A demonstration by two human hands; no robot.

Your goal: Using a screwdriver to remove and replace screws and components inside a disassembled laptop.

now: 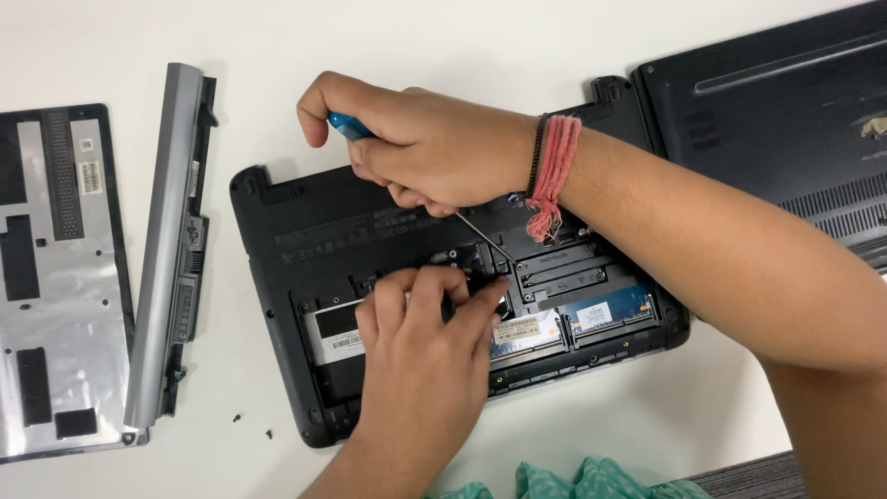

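Two hands – right hand (434, 148) clenching screwdriver (480, 231) | left hand (425, 351) fingers pinching inside laptop (305, 231) | battery (176, 240) aside

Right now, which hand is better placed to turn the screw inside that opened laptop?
The right hand, probably. It already grips the blue-handled screwdriver, whose tip reaches into the open bay of the laptop. The left hand holds no tool; its fingers rest beside the tip, steadying the parts there.

The laptop base (314, 231) is matt black plastic, slightly dusty. Left of it lies a smooth grey metal-looking battery bar (171, 240). My screwdriver (346, 125) has a glossy blue plastic handle and a thin shiny metal shaft. The surface (462, 46) is smooth white.
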